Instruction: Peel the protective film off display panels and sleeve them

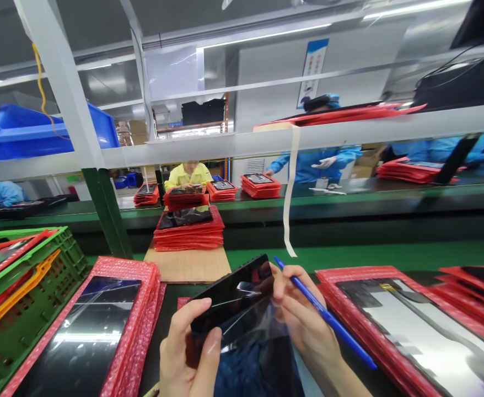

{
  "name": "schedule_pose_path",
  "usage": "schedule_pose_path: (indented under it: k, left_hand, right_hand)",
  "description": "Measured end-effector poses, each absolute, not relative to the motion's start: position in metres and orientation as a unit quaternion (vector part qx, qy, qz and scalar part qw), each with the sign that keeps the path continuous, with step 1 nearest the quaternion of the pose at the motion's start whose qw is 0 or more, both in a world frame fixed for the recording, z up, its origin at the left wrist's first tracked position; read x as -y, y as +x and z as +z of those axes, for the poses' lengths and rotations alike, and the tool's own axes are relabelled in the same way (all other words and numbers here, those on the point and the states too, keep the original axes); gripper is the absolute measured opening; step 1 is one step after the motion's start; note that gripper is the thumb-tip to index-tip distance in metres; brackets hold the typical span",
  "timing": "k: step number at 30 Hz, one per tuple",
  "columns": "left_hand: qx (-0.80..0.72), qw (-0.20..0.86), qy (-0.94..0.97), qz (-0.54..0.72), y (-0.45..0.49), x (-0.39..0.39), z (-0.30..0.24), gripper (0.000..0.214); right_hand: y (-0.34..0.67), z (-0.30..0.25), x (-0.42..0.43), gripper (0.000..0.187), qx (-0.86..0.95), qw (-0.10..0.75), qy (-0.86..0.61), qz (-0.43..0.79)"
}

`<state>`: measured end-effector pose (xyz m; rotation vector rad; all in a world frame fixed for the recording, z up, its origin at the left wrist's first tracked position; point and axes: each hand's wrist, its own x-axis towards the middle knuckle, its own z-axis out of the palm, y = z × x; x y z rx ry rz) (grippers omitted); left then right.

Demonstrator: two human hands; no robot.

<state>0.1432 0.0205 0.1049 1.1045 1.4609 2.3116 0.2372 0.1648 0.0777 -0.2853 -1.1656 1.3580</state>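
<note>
Left hand fingers grip black glossy panel tilted above tabletop, right hand steadies its edge clutching blue pen; pen tip may scratch it, or panel slips.

Both hands, the left hand and the right hand, are bare: no gloves, rings or sleeves visible.

crate left of panel, tray right.
</note>
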Motion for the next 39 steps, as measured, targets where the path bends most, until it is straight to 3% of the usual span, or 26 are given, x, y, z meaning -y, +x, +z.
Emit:
schedule_pose_path:
  k: [7,12,24,39]
  left_hand:
    - [-0.394,0.256,0.359,0.806,0.133,-0.025,0.103,0.045]
    - [-0.381,0.361,0.29,0.8,0.12,-0.027,0.105,0.037]
    - [-0.382,0.375,0.282,0.796,0.101,-0.039,0.103,0.038]
    - [-0.424,0.347,0.26,0.795,0.097,-0.048,0.103,0.039]
  right_hand:
    - [0.238,0.074,-0.174,0.026,0.487,0.573,-0.154,0.641]
    - [0.239,0.068,-0.181,0.025,0.439,0.568,-0.148,0.68]
    - [0.242,0.064,-0.191,0.035,0.32,0.546,-0.206,0.746]
    - [0.244,0.069,-0.195,0.029,0.239,0.518,-0.234,0.788]
